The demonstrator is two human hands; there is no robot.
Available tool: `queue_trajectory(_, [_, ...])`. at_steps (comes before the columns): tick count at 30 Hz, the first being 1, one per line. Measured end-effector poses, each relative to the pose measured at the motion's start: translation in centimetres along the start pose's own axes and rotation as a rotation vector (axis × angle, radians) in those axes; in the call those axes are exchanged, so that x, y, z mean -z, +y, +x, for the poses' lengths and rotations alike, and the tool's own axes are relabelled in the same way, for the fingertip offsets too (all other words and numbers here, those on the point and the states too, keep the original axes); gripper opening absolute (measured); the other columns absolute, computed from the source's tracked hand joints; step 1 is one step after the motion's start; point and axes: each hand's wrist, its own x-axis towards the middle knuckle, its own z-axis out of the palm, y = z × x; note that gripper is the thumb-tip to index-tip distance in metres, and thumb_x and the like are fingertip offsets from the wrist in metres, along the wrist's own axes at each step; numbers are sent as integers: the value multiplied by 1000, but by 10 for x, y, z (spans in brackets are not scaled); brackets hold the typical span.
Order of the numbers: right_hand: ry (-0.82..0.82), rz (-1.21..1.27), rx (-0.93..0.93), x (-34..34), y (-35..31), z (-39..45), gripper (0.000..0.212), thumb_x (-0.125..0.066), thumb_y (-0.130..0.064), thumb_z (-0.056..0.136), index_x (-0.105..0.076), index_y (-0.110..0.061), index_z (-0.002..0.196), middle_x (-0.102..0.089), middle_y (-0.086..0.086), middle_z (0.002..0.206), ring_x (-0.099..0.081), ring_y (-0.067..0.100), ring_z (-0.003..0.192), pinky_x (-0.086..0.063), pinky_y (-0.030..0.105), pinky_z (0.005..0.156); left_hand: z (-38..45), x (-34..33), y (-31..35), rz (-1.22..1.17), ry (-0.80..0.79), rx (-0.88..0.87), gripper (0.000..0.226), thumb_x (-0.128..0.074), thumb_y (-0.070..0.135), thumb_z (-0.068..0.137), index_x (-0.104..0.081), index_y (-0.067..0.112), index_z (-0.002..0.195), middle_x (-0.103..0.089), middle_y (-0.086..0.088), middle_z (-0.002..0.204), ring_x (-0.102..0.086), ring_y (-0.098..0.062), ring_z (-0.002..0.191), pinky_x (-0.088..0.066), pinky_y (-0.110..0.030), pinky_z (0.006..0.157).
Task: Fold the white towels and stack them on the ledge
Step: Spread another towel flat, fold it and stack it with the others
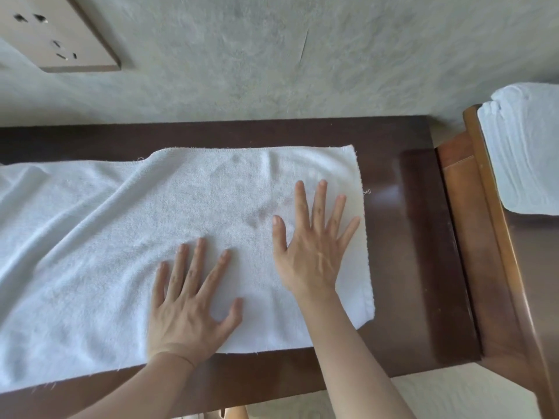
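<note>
A white towel (pixel 106 237) lies spread lengthwise on a dark wooden table (pixel 417 252), its left part running off the frame and still rippled. My left hand (pixel 190 300) lies flat on the towel near its front edge, fingers straight and spread. My right hand (pixel 314 243) presses flat on the towel's right end, fingers spread, close to the right hem. A folded white towel (pixel 526 152) sits on a lighter wooden ledge (pixel 484 207) at the far right.
A grey textured wall (pixel 272 55) stands right behind the table, with a beige socket plate (pixel 57 34) at upper left. Bare tabletop shows to the right of the towel. Pale floor (pixel 453 394) lies below the table's front edge.
</note>
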Motion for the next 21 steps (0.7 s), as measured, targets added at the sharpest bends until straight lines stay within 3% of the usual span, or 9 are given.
queue_trajectory(2, [-65,-85,37,-8,6,-10,71,-14,-66,100,4,-35,161,12,1,170,14,36,155,2,67,120,1,-2,-1,14,-5,-3,84,-39,72,86,-17,41,161,-7,2,171,-6,-23,158,-4,-48,126])
queue_trajectory(11, [-80,-147,64,-9,24,1,69,-9,-66,100,9,-36,160,13,-1,170,16,28,155,7,61,122,3,24,6,-105,-97,-52,78,-29,70,93,-10,39,162,-2,5,171,9,-15,157,1,-43,127])
queue_trajectory(13, [-103,-151,14,-5,27,3,70,-3,-65,99,11,-34,160,16,-1,169,18,26,155,7,59,123,1,35,1,-353,-119,-95,70,-31,65,96,-23,37,160,-9,7,170,6,-8,156,0,-37,128])
queue_trajectory(15, [-91,-151,-40,-5,19,3,72,1,-66,97,11,-32,160,18,0,168,18,25,155,7,57,123,4,49,-12,-804,-82,19,59,-41,58,96,-50,33,149,-33,9,163,-12,1,154,-11,-26,126])
queue_trajectory(17, [-73,-116,-32,-4,0,-4,73,3,-67,97,10,-32,161,17,1,168,14,27,155,7,58,123,8,62,-33,-1033,3,129,50,-48,54,96,-61,33,138,-50,18,150,-28,5,148,-23,-16,120])
queue_trajectory(19, [-56,-76,44,-8,-34,-17,71,0,-68,98,8,-34,161,12,1,169,9,30,156,7,59,123,17,70,-57,-945,129,144,42,-50,43,98,-65,28,134,-58,15,144,-37,-2,146,-29,-16,117])
queue_trajectory(21, [-54,-54,147,-17,-76,-33,69,-7,-67,101,1,-35,162,6,2,170,5,33,156,10,59,122,32,69,-82,-713,231,114,39,-52,27,99,-66,19,134,-57,0,146,-38,-18,148,-31,-31,120])
